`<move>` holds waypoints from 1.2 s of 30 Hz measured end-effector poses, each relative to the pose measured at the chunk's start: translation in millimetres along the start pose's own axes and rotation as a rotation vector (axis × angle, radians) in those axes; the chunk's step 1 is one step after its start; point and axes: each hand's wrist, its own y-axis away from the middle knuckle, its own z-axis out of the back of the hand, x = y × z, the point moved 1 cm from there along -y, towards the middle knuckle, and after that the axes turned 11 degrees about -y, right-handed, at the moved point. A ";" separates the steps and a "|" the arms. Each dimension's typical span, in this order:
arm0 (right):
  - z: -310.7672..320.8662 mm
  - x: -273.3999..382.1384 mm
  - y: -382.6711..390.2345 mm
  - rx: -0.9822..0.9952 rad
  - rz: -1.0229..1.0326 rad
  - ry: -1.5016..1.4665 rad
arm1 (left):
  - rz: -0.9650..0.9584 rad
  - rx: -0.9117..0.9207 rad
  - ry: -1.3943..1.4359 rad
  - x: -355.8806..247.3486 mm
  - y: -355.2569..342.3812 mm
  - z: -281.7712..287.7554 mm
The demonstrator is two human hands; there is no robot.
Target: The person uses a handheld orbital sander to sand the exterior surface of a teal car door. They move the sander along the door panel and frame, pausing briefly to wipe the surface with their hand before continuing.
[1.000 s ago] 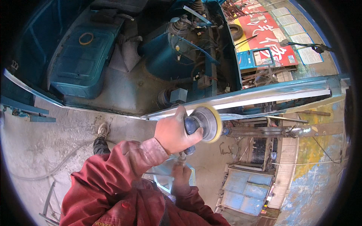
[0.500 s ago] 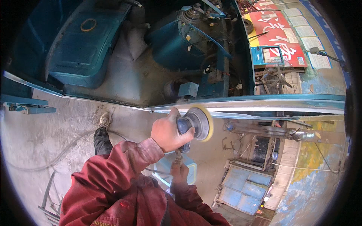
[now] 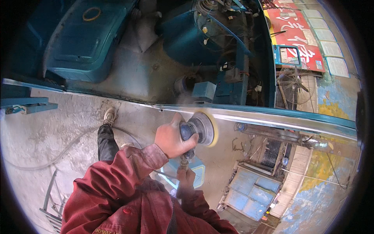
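My left hand (image 3: 171, 139) is wrapped round the body of an air sander (image 3: 200, 130), thumb toward me. The sander's round yellow-edged pad is tilted up against the lower edge of a teal metal panel (image 3: 253, 115), whose strip is sanded to white and bare metal. Lower down, my right hand (image 3: 186, 178) is closed round the hose fitting (image 3: 184, 162) at the sander's handle end; its fingers are partly hidden. Fine dust hazes the air above the pad.
Beyond the panel lies a teal vehicle cab interior with a seat-like box (image 3: 89, 43) and loose wiring. An air hose (image 3: 66, 152) curves across the floor at left. A pale blue bin-like thing (image 3: 198, 173) stands below my hands; a metal frame (image 3: 48, 202) is at lower left.
The view has turned slightly, so the panel edge slopes more downward to the right. Both hands keep their grip, and the sander stays at the edge.
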 end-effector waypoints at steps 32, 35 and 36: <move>-3.0 -72.2 -44.8 0.051 -0.103 0.041 | 0.075 -0.005 0.031 103.4 -4.9 -40.3; -1.0 -86.5 -49.2 0.062 -0.116 0.032 | 0.084 0.002 0.043 112.6 -6.6 -43.4; -0.5 -91.5 -49.9 0.070 -0.126 0.016 | 0.102 0.012 0.038 115.5 -6.7 -44.0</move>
